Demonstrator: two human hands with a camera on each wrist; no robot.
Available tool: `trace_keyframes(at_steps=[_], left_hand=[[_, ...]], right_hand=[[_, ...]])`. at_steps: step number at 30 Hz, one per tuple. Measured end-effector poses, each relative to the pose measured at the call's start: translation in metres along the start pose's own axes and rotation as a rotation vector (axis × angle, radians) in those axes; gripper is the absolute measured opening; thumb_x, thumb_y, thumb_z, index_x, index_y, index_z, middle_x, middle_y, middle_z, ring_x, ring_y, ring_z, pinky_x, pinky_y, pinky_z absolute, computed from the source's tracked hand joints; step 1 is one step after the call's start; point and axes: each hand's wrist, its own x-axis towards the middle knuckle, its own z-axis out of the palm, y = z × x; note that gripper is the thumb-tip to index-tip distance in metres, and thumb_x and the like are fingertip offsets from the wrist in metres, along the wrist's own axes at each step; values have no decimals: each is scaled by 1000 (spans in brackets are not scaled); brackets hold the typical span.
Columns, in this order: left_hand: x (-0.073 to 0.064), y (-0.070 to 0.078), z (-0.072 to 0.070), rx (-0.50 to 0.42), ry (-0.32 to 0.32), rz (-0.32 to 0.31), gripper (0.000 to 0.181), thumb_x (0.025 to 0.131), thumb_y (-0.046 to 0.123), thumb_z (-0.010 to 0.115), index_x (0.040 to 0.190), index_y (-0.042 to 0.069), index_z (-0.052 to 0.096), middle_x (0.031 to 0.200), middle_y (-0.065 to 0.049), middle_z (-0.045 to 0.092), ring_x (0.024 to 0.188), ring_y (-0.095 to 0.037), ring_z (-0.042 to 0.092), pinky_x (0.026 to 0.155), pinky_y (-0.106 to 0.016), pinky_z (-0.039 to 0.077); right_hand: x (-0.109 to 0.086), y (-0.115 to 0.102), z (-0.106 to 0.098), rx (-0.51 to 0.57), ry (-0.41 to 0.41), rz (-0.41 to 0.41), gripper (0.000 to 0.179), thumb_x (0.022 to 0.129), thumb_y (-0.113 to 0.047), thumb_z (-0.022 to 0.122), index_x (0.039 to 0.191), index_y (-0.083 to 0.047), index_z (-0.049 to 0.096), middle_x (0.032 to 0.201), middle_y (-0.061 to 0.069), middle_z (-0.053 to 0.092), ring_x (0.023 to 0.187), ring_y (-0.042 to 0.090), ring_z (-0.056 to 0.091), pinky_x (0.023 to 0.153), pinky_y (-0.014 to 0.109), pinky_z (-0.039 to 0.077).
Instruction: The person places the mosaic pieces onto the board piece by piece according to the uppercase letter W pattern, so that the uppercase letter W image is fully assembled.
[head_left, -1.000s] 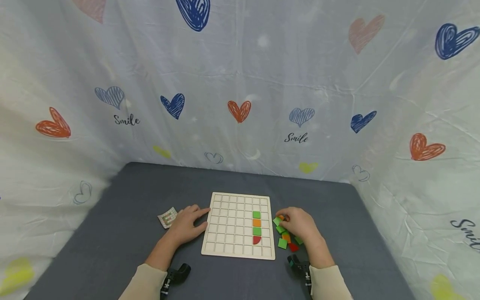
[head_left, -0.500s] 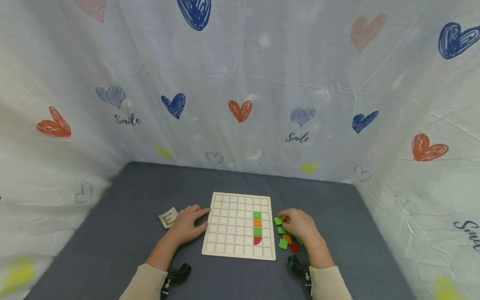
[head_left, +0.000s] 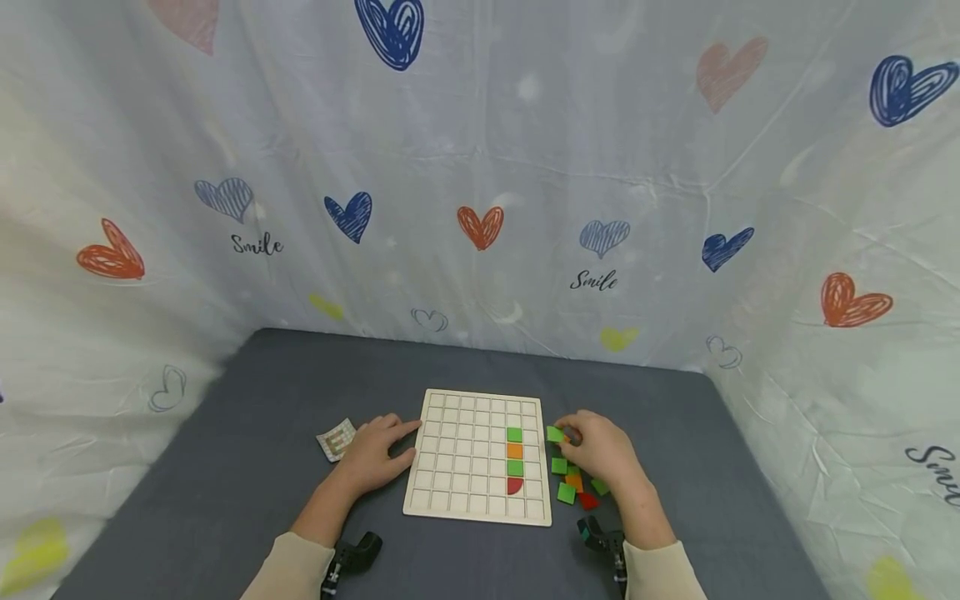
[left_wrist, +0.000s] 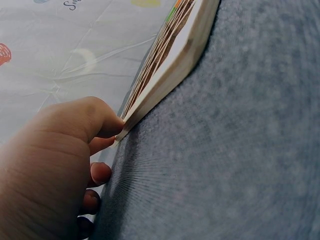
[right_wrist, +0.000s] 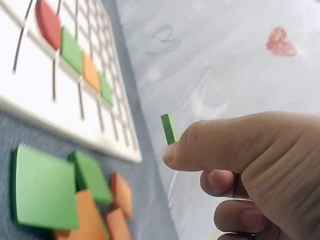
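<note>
In the head view my left hand (head_left: 372, 452) lies at the left edge of a pale wooden grid board (head_left: 460, 507), its index finger and thumb touching that edge. My right hand (head_left: 600, 447), off the board's right side, pinches a green square tile (right_wrist: 169, 129) between thumb and finger. Most of that tile is hidden by the thumb in the right wrist view. Under and beside the hand lies a loose pile with green tiles (head_left: 566, 493), orange tiles (head_left: 574, 482) and red pieces (head_left: 588, 501). One column of the board carries green, an orange tile (head_left: 514, 451), green and a red quarter-round piece (head_left: 514, 486).
A small card with a printed grid pattern (head_left: 337, 439) lies left of the board, partly beside the left hand. The dark grey cloth (head_left: 480, 367) covers the table. A white curtain (head_left: 420, 275) with printed hearts stands behind and at both sides.
The right hand has drawn the green tile slightly up and away from the pile, its fingers now pinching it. The left hand and the board keep their places; the whole view shifts slightly.
</note>
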Motion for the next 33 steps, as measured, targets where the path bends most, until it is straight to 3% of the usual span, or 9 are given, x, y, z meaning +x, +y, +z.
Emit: trace_keyframes(at_steps=[10, 17, 24, 28, 33], left_hand=[[0, -2, 2, -7, 7, 2, 46, 94, 30, 73, 138, 15, 68, 91, 6, 51, 75, -11, 39, 74, -39, 33], [-1, -2, 1, -2, 8, 0, 46, 94, 30, 74, 138, 15, 68, 90, 7, 50, 75, -11, 39, 74, -39, 33], [0, -1, 1, 4, 3, -5, 46, 94, 30, 74, 137, 15, 69, 91, 5, 52, 76, -12, 40, 74, -39, 35], [0, 0, 1, 7, -1, -9, 47, 94, 31, 73, 138, 15, 68, 92, 5, 52, 76, -12, 41, 74, -39, 35], [0, 0, 1, 6, -5, -15, 47, 94, 31, 73, 138, 15, 68, 92, 6, 52, 77, -12, 41, 75, -40, 35]], right_hand=[[-9, -34, -8, -12, 19, -67, 25, 84, -16, 78, 109, -14, 79, 86, 0, 60, 66, 11, 44, 60, 33, 37], [-13, -51, -1, -27, -15, -151, 24, 84, -18, 78, 109, -17, 78, 74, -1, 49, 59, 8, 35, 54, 28, 29], [-15, -60, 10, -26, -51, -244, 26, 78, -14, 73, 102, -20, 79, 74, -7, 51, 62, 5, 39, 53, 25, 30], [-15, -64, 16, -9, -98, -265, 24, 76, -13, 74, 99, -19, 79, 72, -6, 53, 61, 4, 40, 51, 25, 31], [-15, -67, 22, 4, -182, -286, 22, 76, -12, 76, 98, -16, 79, 64, -10, 45, 59, 3, 40, 51, 25, 32]])
